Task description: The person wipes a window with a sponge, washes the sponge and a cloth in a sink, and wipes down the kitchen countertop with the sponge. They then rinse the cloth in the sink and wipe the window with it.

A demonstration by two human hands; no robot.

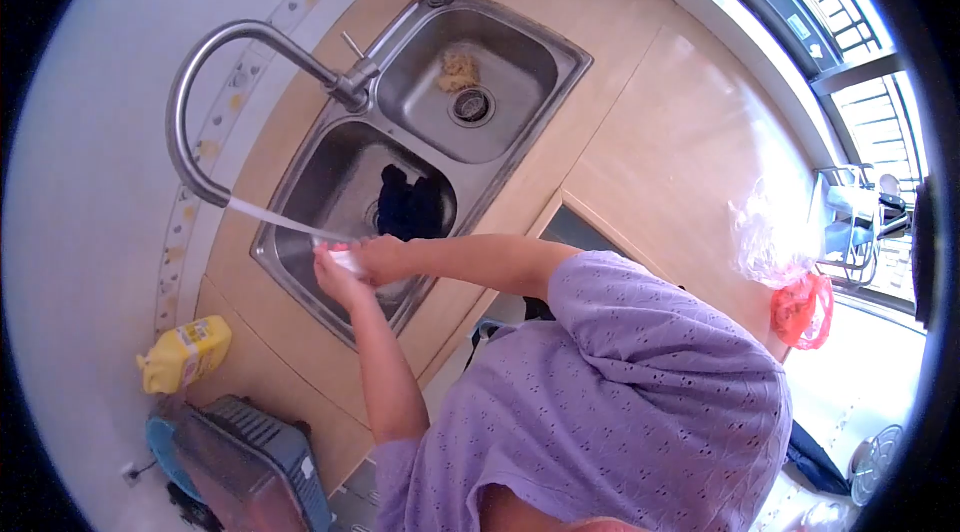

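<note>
Water runs from the curved faucet [205, 187] onto both hands over the near sink basin [330, 157]. My left hand [338, 277] is closed on a small white and pink item [345, 260], at the basin's left side. Against it, my right hand [385, 258] is closed on the same item from the right. The fingers partly cover the item, and what it is cannot be made out. A dark wet cloth [408, 204] lies in the basin just beyond my hands.
The second basin [510, 47] holds a tan clump [459, 73] beside its drain. A yellow bottle [200, 352] and a grey plastic basket [275, 442] stand at the lower left. Clear plastic [768, 237] and a red bag [803, 310] are at the right.
</note>
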